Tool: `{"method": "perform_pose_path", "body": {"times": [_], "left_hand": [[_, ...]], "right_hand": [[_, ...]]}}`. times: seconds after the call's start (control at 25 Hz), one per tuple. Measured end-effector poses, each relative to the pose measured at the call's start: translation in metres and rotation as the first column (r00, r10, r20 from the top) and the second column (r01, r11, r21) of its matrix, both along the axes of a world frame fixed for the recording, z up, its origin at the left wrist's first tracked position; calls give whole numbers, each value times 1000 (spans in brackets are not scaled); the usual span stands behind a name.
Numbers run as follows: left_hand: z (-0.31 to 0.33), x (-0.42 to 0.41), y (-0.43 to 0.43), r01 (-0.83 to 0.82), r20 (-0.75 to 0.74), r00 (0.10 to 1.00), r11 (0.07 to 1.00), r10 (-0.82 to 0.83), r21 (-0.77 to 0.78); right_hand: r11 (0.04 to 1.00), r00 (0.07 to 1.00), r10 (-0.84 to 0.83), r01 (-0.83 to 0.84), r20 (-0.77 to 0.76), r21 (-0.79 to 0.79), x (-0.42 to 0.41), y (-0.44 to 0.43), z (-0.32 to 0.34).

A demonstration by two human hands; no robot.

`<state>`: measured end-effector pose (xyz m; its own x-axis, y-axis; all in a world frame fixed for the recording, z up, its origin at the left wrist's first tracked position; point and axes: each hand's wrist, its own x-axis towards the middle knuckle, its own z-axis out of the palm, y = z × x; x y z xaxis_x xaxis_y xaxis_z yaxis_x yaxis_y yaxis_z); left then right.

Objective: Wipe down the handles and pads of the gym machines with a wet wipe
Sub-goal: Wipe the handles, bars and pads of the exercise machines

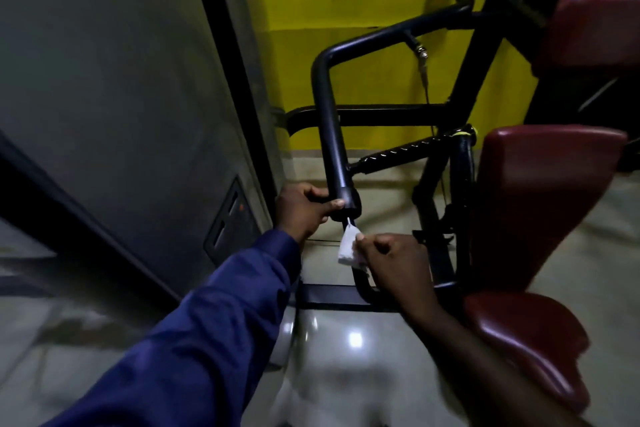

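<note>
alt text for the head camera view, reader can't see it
A person's left hand grips the lower end of a black machine handle while the right hand pinches a white wet wipe just below it. Red pads stand at right, a yellow wall behind.

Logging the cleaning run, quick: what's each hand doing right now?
Left hand: closed, gripping the lower end of the black machine handle.
Right hand: closed, pinching the white wipe.

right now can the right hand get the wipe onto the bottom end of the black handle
Probably only partly. The right hand holds the wipe just below the black handle, with nothing between, but the left hand is wrapped round that bottom end and covers part of it.
</note>
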<state>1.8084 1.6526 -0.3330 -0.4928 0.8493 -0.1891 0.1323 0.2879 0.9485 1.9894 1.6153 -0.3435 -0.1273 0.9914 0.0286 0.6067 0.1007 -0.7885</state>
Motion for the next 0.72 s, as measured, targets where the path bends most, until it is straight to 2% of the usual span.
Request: {"method": "perform_pose_path", "body": {"times": [0.04,0.16,0.2,0.32,0.4,0.48,0.56,0.64,0.72], "left_hand": [[0,-1,2,-11,-9,1000,1000,10,-4],[0,0,3,-18,-80,997,999,16,-26],[1,1,2,-14,-90,996,999,11,-30],[4,-2,6,8,-112,994,998,-15,-62],[4,-7,12,26,-164,986,995,-41,-94],[2,-11,19,58,-209,974,990,-84,-128],[4,-12,20,81,-226,967,985,-114,-150],[5,-13,22,101,-210,969,983,-132,-154],[1,-16,25,116,-187,972,981,-144,-156]], "right_hand": [[998,999,-30,28,-41,-49,-1,12,-4],[937,960,-105,8,-261,-348,-14,41,-13],[924,958,-89,-22,-272,-381,-16,44,-16],[964,996,94,-88,12,-249,-24,41,-19],[967,990,129,-113,55,-230,-42,36,-17],[975,986,95,-63,139,-214,-58,33,-12],[987,956,79,-34,284,-159,-59,25,-9],[993,879,114,-85,463,-84,-46,8,-10],[991,834,129,-90,537,-98,-46,-3,-8]]}}
